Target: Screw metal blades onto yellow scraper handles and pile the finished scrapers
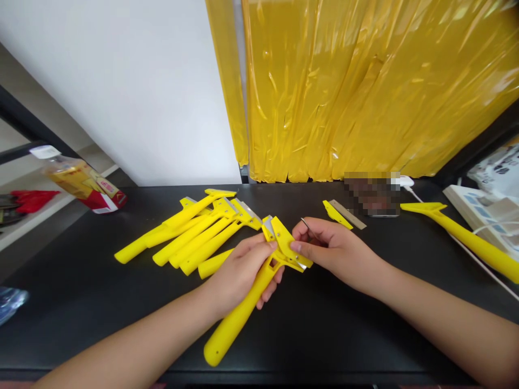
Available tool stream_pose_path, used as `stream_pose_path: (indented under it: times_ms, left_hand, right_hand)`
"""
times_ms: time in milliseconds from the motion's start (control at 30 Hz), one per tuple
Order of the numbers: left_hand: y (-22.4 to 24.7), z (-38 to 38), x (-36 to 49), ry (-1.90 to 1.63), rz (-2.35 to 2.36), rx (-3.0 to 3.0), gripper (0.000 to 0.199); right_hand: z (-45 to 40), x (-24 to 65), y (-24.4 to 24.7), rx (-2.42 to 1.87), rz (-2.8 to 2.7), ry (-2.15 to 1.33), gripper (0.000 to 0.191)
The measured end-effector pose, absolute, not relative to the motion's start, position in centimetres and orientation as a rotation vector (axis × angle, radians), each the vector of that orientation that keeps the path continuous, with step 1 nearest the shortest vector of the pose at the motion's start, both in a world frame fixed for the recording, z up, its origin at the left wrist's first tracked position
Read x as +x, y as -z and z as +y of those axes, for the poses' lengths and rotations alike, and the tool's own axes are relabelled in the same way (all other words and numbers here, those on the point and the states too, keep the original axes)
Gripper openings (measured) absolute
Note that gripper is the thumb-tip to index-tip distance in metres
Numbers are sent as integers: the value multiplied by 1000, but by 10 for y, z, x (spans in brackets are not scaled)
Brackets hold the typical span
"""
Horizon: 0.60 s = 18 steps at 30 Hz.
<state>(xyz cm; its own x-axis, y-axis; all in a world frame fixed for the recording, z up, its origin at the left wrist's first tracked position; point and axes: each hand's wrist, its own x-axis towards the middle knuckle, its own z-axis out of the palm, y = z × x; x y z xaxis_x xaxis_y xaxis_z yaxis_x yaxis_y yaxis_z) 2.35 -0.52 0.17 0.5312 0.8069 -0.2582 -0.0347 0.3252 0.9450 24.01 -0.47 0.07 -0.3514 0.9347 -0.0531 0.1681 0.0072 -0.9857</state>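
As right hand (336,254) pinches | black tabletop (324,335) | yellow plastic sheeting (344,92) | white wall (113,92)

Workshop-type assembly area: a black bench (324,335) holds a batch of yellow plastic scrapers (190,232), with yellow plastic sheeting (344,86) hung behind.

Illumination is bright and diffuse, with specular glare on the yellow plastic sheeting (344,92), soft shadows on the black table (324,335), a sharply rendered yellow scraper (235,324), wide-angle bowing toward the frame edges, and a pixelated patch (372,193) obscuring part of the table's far edge.
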Motion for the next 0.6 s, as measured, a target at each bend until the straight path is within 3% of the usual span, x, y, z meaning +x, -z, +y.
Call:
stream_pose_path:
  times_ms: [267, 600]
  left_hand:
    - [0, -11, 26, -606, 937, 1205, 37]
    - [-1, -6, 24, -624, 914, 1184, 29]
  right_hand:
    - [-2, 242, 4, -1149, -1636, -1426, 38]
    - [-1, 245, 0, -1148, -1743, -1425, 34]
